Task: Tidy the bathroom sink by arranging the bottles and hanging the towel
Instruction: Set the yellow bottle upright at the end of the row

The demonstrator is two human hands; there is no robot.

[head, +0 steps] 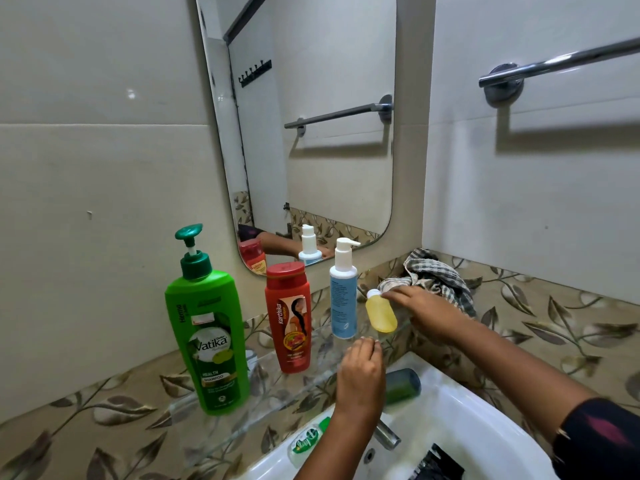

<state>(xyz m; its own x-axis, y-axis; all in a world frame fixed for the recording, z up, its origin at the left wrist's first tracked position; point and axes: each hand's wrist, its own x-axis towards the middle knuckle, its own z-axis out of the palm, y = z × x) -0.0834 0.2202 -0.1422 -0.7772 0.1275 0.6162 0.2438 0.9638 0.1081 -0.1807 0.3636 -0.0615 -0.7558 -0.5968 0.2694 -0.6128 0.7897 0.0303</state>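
On the glass shelf [273,388] stand a tall green pump shampoo bottle [204,327], a red shampoo bottle [289,317] and a white-and-blue pump bottle [343,299], all upright. My right hand [424,311] grips a small yellow bottle [381,315] with a white cap, tilted, just right of the pump bottle. My left hand [362,372] hovers at the shelf's front edge below the pump bottle and holds nothing. A crumpled checked towel [438,275] lies in the corner behind my right hand. The chrome towel bar [561,62] on the right wall is bare.
A dark green bottle [403,384] lies on the back rim of the white sink [457,420], partly hidden by my left hand. A small green-and-white container [308,438] lies on the left rim near the tap [388,434]. A mirror [329,98] hangs above the shelf.
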